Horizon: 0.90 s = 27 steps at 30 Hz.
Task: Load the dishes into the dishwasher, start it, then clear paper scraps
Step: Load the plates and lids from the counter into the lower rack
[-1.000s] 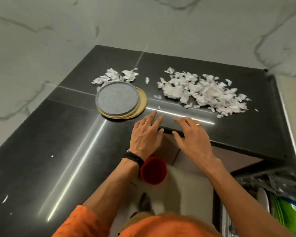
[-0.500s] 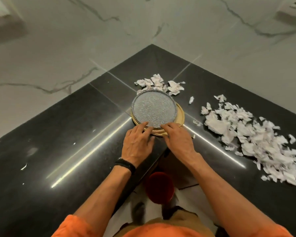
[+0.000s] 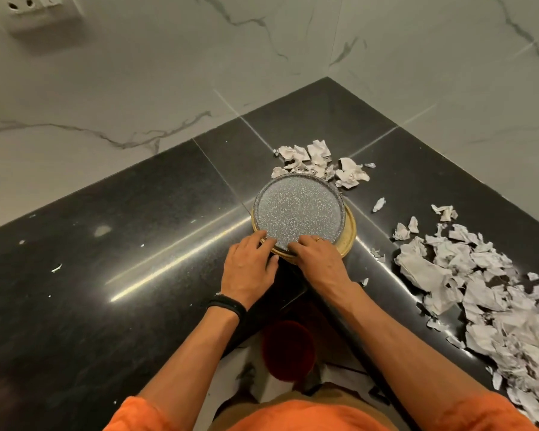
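Item: two dishes, stacked, being taken up. A second ago we had both hands flat at the counter's edge, short of the plates; now they have closed on the stack. Our left hand [image 3: 249, 269] curls its fingers over the near rim of the tan-yellow round plate [image 3: 349, 232], and our right hand [image 3: 319, 262] pinches the near edge of the speckled grey round plate [image 3: 297, 209] lying on top of it. We judge that loading is unfinished and this stack is next for the dishwasher, which is out of view. Torn white paper scraps [image 3: 479, 290] lie heaped to the right, with a smaller cluster touching the plates' far side. Surface: polished black stone countertop [image 3: 106, 275], flecked with bits. Room: white grey-veined marble wall [image 3: 137, 88], white wall socket [image 3: 41, 10], and a red round bin [image 3: 288, 349] on the floor below.
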### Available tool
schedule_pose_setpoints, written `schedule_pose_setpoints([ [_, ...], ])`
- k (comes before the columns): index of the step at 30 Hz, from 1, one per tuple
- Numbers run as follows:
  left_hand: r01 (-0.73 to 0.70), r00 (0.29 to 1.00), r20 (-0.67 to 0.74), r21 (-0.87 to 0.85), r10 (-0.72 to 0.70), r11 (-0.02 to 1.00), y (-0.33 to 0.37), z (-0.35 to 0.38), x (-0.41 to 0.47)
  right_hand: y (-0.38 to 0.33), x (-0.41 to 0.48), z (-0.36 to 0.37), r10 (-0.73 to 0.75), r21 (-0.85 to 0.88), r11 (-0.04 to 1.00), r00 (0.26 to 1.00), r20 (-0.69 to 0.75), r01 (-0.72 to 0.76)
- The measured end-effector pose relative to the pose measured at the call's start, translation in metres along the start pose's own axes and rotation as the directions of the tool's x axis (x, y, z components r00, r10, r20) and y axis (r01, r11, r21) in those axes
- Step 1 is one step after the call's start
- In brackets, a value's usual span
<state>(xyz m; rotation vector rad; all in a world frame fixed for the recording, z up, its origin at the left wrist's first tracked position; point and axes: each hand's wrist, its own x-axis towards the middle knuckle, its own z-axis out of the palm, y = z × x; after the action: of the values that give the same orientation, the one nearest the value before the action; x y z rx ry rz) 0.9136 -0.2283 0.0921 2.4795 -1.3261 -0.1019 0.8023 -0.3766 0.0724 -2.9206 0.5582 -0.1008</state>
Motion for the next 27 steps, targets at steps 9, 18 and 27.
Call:
schedule_pose_setpoints([
  [9,-0.029,0.993,0.116,0.018,0.027,0.999,-0.005,0.002,0.004,0.003,-0.011,0.004,-0.114,-0.028,0.993,0.993,0.011,0.115],
  [18,-0.171,0.977,0.130,0.002,0.169,0.985,-0.008,-0.007,0.012,-0.015,-0.033,-0.019,-0.046,-0.082,0.996,0.984,-0.174,0.032],
  [27,-0.411,0.912,-0.076,-0.121,0.404,0.904,-0.005,-0.022,0.022,-0.045,-0.075,-0.049,0.166,-0.027,0.979,0.858,-0.485,-0.204],
])
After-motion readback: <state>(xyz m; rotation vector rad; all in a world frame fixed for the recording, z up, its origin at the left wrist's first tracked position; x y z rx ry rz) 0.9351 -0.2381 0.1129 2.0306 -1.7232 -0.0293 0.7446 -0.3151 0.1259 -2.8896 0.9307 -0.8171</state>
